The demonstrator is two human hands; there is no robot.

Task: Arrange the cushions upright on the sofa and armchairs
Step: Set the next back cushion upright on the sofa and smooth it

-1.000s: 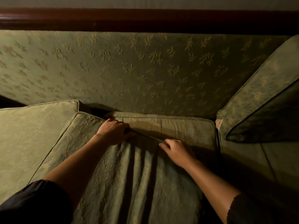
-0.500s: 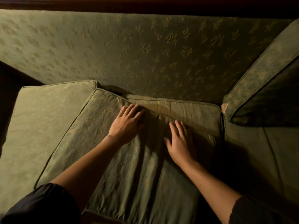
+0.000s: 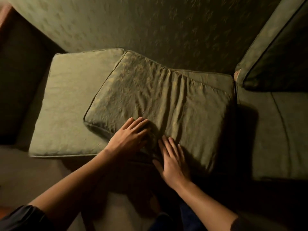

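Observation:
A green patterned cushion point(image 3: 160, 104) lies flat and wrinkled on the sofa seat, its left part overlapping a paler seat cushion point(image 3: 70, 105). My left hand point(image 3: 130, 137) rests flat on the cushion's near edge, fingers spread. My right hand point(image 3: 171, 160) lies flat beside it, also at the near edge, fingers apart. Neither hand grips the fabric. A second cushion point(image 3: 273, 47) leans tilted at the upper right against the sofa back point(image 3: 166, 27).
The sofa's right seat section point(image 3: 273, 134) stretches to the right. A dark wooden armrest or side point(image 3: 21, 67) stands at the far left. Floor point(image 3: 30, 177) shows below the seat's front edge.
Both hands slid from the cushion's far edge back to its near edge, fingers now flat. The view pulled back and tilted down, so more of the seat front and floor shows.

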